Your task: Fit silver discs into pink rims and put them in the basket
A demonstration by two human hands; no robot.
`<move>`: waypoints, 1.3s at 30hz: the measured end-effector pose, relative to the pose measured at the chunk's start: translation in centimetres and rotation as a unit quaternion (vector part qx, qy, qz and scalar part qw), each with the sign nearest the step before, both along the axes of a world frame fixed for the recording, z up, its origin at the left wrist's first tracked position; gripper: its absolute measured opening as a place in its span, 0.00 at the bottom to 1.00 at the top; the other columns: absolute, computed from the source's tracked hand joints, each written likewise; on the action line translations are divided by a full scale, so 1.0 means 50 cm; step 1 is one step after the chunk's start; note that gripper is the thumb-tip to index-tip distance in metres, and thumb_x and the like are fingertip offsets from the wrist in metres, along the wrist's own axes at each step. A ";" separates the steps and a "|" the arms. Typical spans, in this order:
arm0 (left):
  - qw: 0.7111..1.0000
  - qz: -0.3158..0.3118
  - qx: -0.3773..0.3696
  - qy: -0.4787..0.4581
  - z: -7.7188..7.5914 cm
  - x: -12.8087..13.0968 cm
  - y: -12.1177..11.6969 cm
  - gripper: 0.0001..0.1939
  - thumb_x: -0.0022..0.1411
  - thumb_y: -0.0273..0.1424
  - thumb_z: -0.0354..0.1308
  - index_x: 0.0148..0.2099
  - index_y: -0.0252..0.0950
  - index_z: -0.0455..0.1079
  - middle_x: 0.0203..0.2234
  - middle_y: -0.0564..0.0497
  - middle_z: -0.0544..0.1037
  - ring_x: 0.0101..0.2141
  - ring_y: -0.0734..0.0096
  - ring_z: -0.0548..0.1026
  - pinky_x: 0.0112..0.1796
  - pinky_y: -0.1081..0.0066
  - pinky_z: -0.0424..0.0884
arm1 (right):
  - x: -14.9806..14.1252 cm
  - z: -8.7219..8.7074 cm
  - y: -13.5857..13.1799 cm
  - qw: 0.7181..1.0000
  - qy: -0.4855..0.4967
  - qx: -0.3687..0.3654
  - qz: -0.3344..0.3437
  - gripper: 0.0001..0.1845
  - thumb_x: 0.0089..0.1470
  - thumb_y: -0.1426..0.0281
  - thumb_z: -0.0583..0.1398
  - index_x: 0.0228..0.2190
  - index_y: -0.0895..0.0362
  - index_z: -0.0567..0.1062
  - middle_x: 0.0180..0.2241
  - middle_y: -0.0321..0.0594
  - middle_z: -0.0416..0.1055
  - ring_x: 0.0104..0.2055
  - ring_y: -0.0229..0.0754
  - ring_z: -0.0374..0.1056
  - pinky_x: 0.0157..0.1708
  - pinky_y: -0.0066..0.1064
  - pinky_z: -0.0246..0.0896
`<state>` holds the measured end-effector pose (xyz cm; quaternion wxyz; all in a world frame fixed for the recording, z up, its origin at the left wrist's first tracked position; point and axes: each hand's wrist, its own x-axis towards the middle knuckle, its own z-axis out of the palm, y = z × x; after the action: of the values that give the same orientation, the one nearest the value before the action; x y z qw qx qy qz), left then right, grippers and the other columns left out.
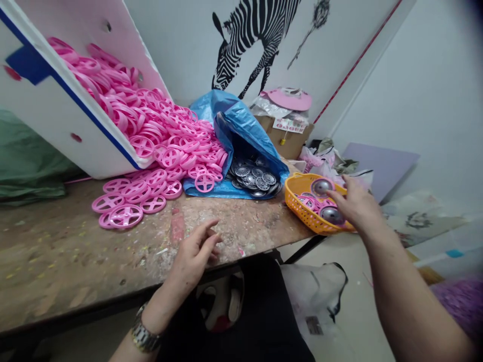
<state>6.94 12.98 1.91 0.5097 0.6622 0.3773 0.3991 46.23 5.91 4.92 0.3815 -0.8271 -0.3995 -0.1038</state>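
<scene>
My right hand (356,203) is over the orange basket (302,211) at the table's right edge, thumb and forefinger apart. Just beside the thumb, a pink wheel with a silver hubcap (322,187) lies on top in the basket. A second capped wheel (332,215) sits below it, among more pink pieces. My left hand (196,249), a metal watch on its wrist, hovers at the table's front edge with loosely bent fingers and nothing visible in them. Pink spoked rings (126,216) lie in a pile to its upper left. Dark silver hubcaps (258,178) fill the mouth of a blue bag (241,120).
A white foam box (86,146) lies tipped at the left, spilling many pink rings onto the worn wooden table (75,251). Behind the blue bag stands a cardboard box (292,138). Bagged items (324,158) are beyond the basket. A white plastic bag (313,291) is below the table.
</scene>
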 end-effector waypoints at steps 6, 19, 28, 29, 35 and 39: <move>1.000 0.007 0.000 -0.002 -0.009 0.001 0.005 0.24 0.61 0.40 0.57 0.55 0.32 0.68 0.29 0.51 0.76 0.23 0.74 0.75 0.25 0.74 0.73 | -0.124 -0.005 0.042 0.992 -0.020 0.037 0.122 0.22 0.57 0.59 0.56 0.48 0.57 0.77 0.46 0.49 0.77 0.42 0.51 0.74 0.47 0.45 0.66; 0.990 0.052 -0.075 -0.104 -0.027 0.000 0.031 0.27 0.55 0.42 0.63 0.53 0.33 0.67 0.31 0.51 0.76 0.24 0.74 0.75 0.24 0.74 0.73 | -0.451 -0.016 0.306 0.941 -0.072 -0.043 0.327 0.26 0.62 0.61 0.58 0.58 0.58 0.67 0.53 0.49 0.70 0.51 0.49 0.70 0.48 0.36 0.65; 0.976 0.068 -0.109 -0.174 -0.036 -0.006 0.038 0.26 0.55 0.40 0.65 0.53 0.34 0.67 0.34 0.50 0.76 0.26 0.74 0.76 0.25 0.74 0.75 | -0.514 -0.018 0.388 0.931 -0.224 -0.108 0.266 0.31 0.59 0.59 0.60 0.59 0.56 0.62 0.53 0.52 0.66 0.49 0.53 0.69 0.40 0.38 0.66; 0.976 0.072 -0.107 -0.178 -0.038 -0.006 0.038 0.26 0.55 0.40 0.65 0.53 0.35 0.67 0.35 0.49 0.75 0.27 0.74 0.76 0.25 0.74 0.75 | -0.514 -0.018 0.386 0.930 -0.227 -0.108 0.269 0.30 0.60 0.59 0.59 0.59 0.57 0.62 0.53 0.52 0.66 0.49 0.53 0.69 0.40 0.38 0.66; 0.964 0.105 -0.107 -0.221 -0.040 -0.011 0.043 0.31 0.54 0.38 0.66 0.58 0.40 0.63 0.46 0.47 0.70 0.37 0.69 0.78 0.30 0.71 0.78 | -0.498 0.006 0.309 0.919 -0.206 -0.092 0.323 0.32 0.61 0.58 0.55 0.62 0.58 0.59 0.57 0.53 0.64 0.51 0.52 0.68 0.43 0.38 0.66; 0.959 0.092 -0.124 -0.238 -0.030 -0.011 0.043 0.36 0.56 0.42 0.65 0.63 0.42 0.56 0.50 0.45 0.70 0.38 0.67 0.77 0.30 0.70 0.78 | -0.494 0.014 0.217 0.885 -0.187 -0.099 0.416 0.33 0.58 0.60 0.58 0.62 0.58 0.61 0.56 0.51 0.66 0.51 0.52 0.68 0.46 0.39 0.66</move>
<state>6.40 15.10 0.38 0.6240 0.4420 0.3512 0.5402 21.51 16.74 5.61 0.2243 -0.5839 -0.7787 -0.0483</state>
